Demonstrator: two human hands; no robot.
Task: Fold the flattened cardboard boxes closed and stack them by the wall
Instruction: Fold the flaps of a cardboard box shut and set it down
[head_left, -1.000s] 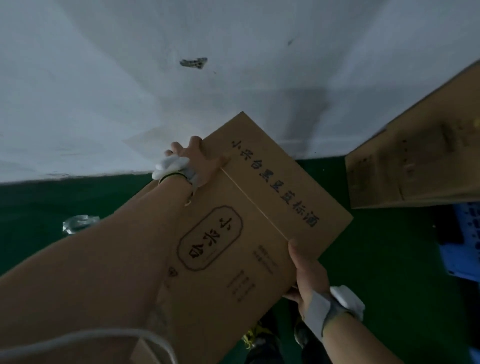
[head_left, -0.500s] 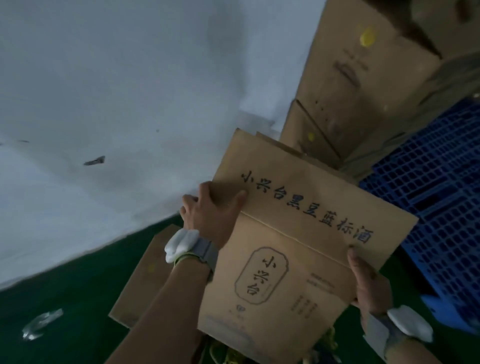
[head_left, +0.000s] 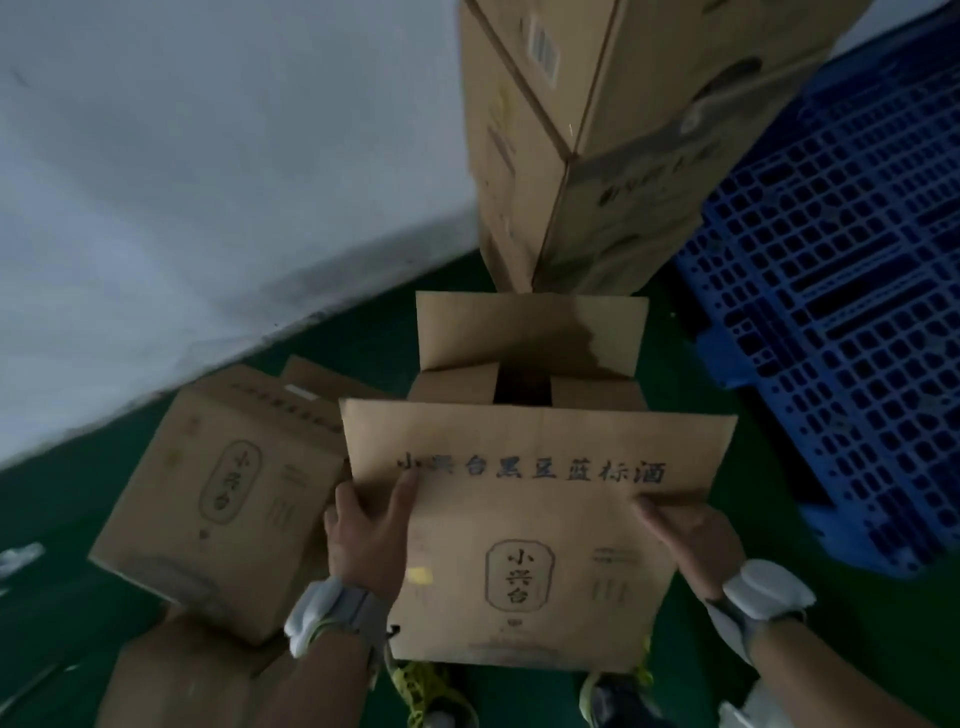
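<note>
Head view — box (head_left: 524, 551) now opened, flaps up — both hands' fingers pinching sides.

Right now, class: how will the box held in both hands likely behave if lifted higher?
The held box is probably light, since the left hand and right hand pinch only its edges. Its open flaps may swing loosely.

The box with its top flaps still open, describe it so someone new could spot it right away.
Start at the tall stack of cartons against the white wall. On the green floor just in front of it stands the open box. Unlike the closed box on its left, its far flap stands up, showing a dark gap.
</note>
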